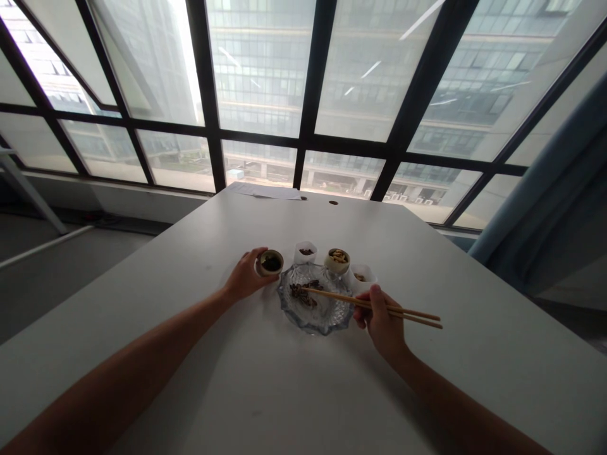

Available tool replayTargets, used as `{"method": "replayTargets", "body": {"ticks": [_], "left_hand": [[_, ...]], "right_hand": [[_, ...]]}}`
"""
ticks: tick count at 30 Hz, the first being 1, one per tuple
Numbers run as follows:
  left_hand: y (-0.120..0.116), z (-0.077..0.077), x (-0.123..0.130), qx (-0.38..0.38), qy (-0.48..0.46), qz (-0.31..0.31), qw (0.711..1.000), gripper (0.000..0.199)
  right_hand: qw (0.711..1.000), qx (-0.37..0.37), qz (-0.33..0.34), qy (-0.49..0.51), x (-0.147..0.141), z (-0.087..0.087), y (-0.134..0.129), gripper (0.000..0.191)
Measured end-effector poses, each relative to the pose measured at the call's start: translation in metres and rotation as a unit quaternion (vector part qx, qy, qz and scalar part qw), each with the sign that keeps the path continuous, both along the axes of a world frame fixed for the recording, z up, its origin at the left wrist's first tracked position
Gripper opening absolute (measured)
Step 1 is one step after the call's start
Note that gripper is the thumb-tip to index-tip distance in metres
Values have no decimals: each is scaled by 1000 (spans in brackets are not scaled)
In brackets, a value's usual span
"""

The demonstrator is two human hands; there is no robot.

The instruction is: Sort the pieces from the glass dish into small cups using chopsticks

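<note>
My left hand point(247, 275) is wrapped round a small round cup point(271, 263) with dark contents, just left of a clear glass plate point(337, 321) with a scalloped rim. My right hand point(383, 319) grips a pair of wooden chopsticks point(412, 313). Their tips reach over the plate to a dark, dried-looking heap point(306, 293) lying left of its middle. Whether the tips pinch a piece is too small to tell. Behind the plate stand a white cup point(305, 253) with dark bits and a round cup point(337, 261) holding yellowish pieces. Another white cup point(364, 277) is beside my right hand.
Everything stands on a white table point(265, 392). Sheets of paper point(265, 191) lie at its far edge, near two small holes in the tabletop. Large dark-framed windows rise behind it. A blue curtain point(545, 177) hangs at the right.
</note>
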State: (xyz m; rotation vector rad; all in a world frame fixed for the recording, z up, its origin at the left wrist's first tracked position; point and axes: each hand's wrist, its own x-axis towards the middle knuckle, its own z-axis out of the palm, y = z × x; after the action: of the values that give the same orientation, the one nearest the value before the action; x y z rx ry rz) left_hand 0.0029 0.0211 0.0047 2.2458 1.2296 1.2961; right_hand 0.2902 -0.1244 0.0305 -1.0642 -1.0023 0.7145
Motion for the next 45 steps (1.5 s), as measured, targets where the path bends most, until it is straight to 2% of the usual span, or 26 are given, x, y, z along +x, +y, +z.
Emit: {"method": "replayTargets", "body": {"ticks": [16, 21, 25, 29, 32, 35, 39, 42, 45], "left_hand": [[0, -1, 0, 2, -7, -6, 1000, 69], [1, 0, 0, -27, -17, 5, 999, 69], [0, 2, 0, -58, -20, 9, 998, 69], [-1, 6, -3, -94, -16, 17, 995, 73], [1, 15, -2, -100, -9, 32, 994, 78], [4, 32, 12, -56, 34, 46, 997, 75], [12, 54, 55, -11, 121, 24, 992, 68], [24, 57, 89, -22, 169, 9, 985, 71], [33, 53, 111, -58, 177, 17, 982, 71]], "right_hand": [[996, 32, 13, -78, -4, 1, -8, 56], [999, -14, -25, 26, 3, -3, 4, 60], [990, -53, -55, 116, 12, -7, 16, 64], [986, -65, -56, 140, 14, -7, 19, 67], [989, -61, -54, 124, 12, -6, 18, 69], [994, -43, -52, 83, 10, -5, 17, 68], [998, -23, -45, 48, 9, -3, 14, 66], [998, -13, -49, 45, 10, -2, 13, 64], [997, 3, -60, 51, 14, 0, 13, 63]]}}
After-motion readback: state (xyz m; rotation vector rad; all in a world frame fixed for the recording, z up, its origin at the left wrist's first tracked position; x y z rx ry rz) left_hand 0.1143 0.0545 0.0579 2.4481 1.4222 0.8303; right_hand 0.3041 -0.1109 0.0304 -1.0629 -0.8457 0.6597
